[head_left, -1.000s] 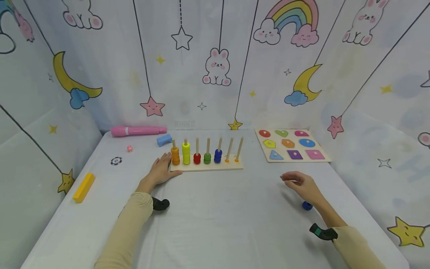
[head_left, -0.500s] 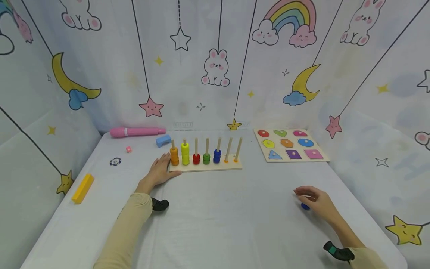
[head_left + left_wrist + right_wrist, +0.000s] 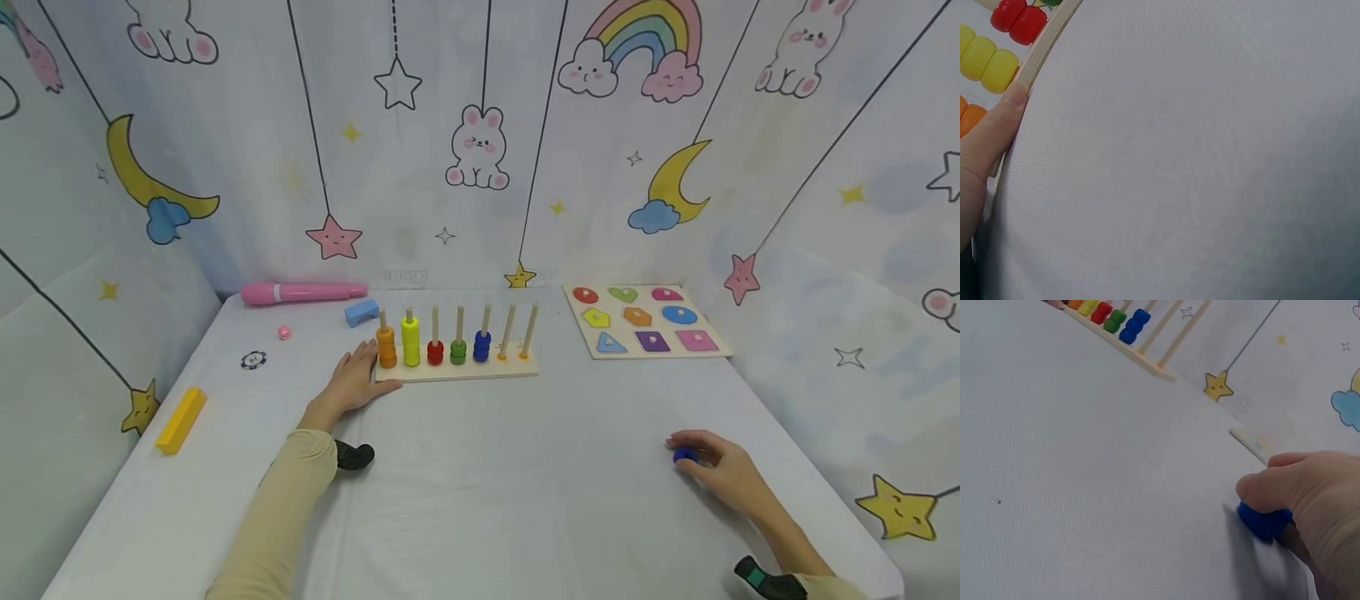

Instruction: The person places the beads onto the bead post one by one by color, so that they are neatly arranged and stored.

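A wooden peg counting board (image 3: pixel 457 373) stands at the back middle of the table, with orange, yellow, red, green and blue beads on its pegs; the two rightmost pegs are bare. My left hand (image 3: pixel 351 383) rests at the board's left end, its straight thumb (image 3: pixel 1005 119) touching the front edge in the left wrist view. Out at the right of the table, my right hand (image 3: pixel 723 468) pinches a loose blue bead (image 3: pixel 684 454) between thumb and fingers. In the right wrist view the blue bead (image 3: pixel 1265 522) shows under the thumb, low over the cloth.
A shape puzzle board (image 3: pixel 645 323) lies at the back right. Toward the left are a pink microphone-like stick (image 3: pixel 303 292), a blue block (image 3: pixel 362 312), a small pink die (image 3: pixel 283 332), a poker chip (image 3: pixel 253 360) and a yellow bar (image 3: pixel 182 421). Patterned curtains surround the table.
My right hand has moved right and toward me, come down onto the loose blue bead and closed its fingers on it. My left hand stays at the counting board.
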A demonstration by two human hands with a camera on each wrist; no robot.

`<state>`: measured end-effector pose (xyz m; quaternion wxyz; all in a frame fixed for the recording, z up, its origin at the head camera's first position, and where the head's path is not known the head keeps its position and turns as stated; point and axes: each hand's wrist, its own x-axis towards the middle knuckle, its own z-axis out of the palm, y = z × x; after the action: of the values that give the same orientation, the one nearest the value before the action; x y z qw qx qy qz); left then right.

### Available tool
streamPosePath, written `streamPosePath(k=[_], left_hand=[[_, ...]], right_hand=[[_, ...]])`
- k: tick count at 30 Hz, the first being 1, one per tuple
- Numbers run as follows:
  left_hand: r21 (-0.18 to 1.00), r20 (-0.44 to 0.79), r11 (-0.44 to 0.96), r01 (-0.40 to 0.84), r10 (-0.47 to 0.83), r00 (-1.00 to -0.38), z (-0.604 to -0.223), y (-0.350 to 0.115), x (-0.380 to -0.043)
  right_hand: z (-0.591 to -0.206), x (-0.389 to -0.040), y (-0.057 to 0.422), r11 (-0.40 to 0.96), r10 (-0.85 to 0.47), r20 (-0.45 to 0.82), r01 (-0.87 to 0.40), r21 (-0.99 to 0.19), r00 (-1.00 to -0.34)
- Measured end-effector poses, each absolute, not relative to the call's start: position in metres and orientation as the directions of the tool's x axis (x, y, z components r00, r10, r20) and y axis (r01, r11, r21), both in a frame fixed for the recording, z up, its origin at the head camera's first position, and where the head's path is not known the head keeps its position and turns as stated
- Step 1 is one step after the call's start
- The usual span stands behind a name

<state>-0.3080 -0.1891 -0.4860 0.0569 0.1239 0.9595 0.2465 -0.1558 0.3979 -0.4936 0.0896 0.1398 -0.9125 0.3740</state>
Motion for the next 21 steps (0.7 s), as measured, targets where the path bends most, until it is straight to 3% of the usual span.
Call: streamPosePath(k=[10,21], left_hand=[[0.483,-0.048,0.850,0.210,0.265,-0.963,-0.488,-0.189,-0.310],[0.486,-0.038,0.845,0.222,0.274,-0.961,-0.487,-0.189,-0.310]], right_hand=[[-0.481,-0.175,0.379,0.699,-0.185,0.242,-0.301,-0.649,-0.952],[-0.433,-0.253,0.286,0.559,-0.358,0.309,-0.467,-0.685,-0.881]])
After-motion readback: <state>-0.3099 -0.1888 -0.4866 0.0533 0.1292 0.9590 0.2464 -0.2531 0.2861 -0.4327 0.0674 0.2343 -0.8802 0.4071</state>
